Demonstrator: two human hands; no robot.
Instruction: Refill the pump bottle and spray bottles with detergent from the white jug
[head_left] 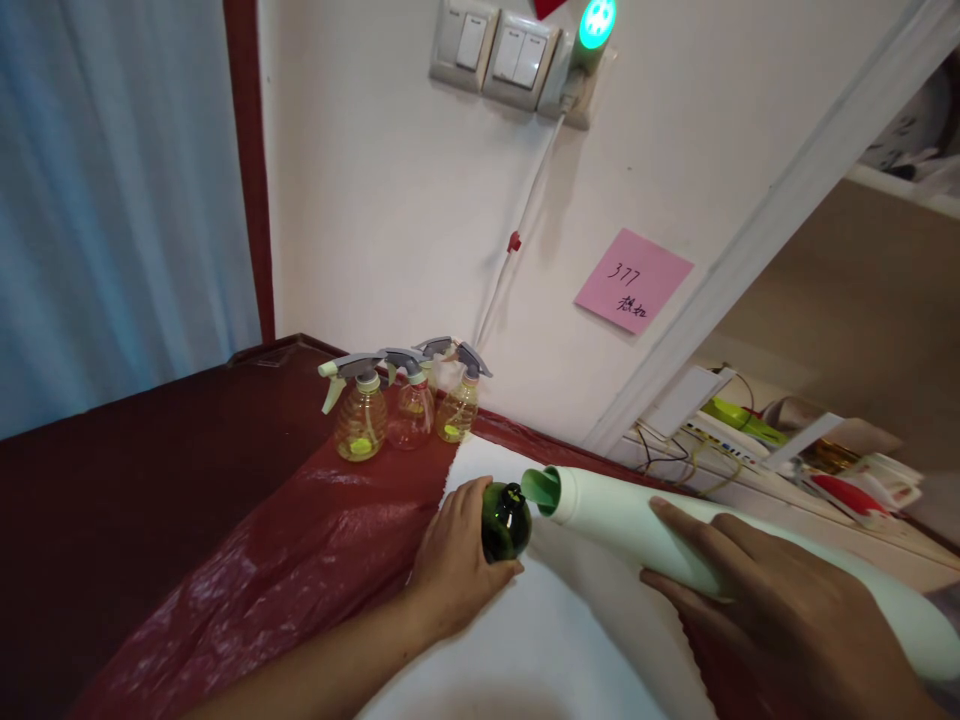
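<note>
My left hand (454,560) is wrapped around a small dark green bottle (505,520) that stands on a white sheet (540,640). Its open mouth points up. My right hand (780,600) grips a large white bottle (645,515), tipped almost flat. The big bottle's green spout (541,488) hangs just above and to the right of the small bottle's mouth. I cannot tell whether liquid is flowing.
Three clear spray bottles (409,405) with grey triggers stand by the wall on red plastic sheeting (300,560). A pink note (632,280), switches (495,50) and a cord hang on the wall. A cluttered shelf (787,450) lies to the right.
</note>
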